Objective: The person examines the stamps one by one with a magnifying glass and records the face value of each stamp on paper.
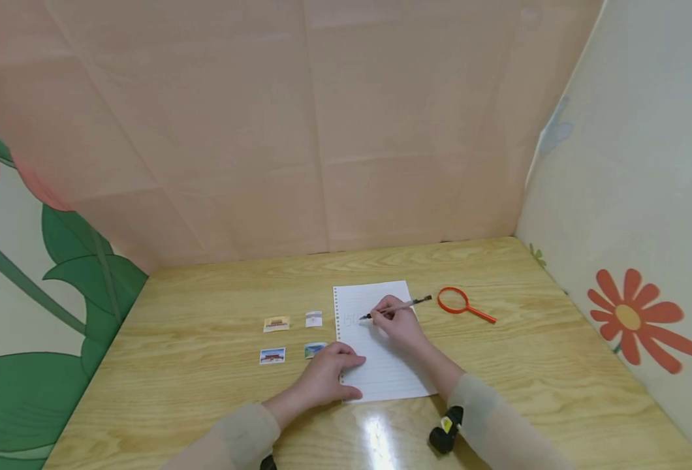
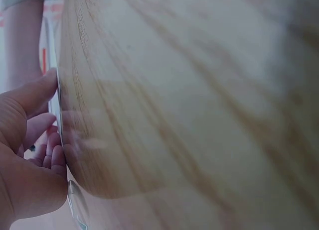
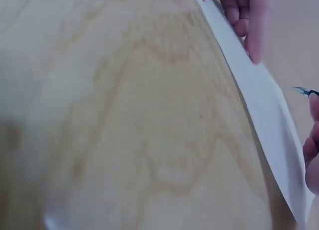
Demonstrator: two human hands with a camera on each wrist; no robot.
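A lined white sheet (image 1: 381,378) with punched holes down its left edge lies on the wooden table. Faint pencil-like marks show near its upper left. The right hand (image 1: 401,326) pinches a pen (image 1: 401,306), its tip at the paper beside those marks; in the right wrist view the pen's tip (image 3: 301,90) shows by the curled fingers (image 3: 312,160). The left hand (image 1: 325,375) rests on the sheet's lower left edge, thumb and fingers spread. In the left wrist view the left hand (image 2: 30,155) lies along the table's surface.
Left of the sheet lie several small picture cards: a yellow one (image 1: 277,324), a pale one (image 1: 313,319), a blue one (image 1: 272,356) and a green-blue one (image 1: 313,350), partly behind the left hand. A red magnifying glass (image 1: 480,314) lies right of the sheet. Walls border the table.
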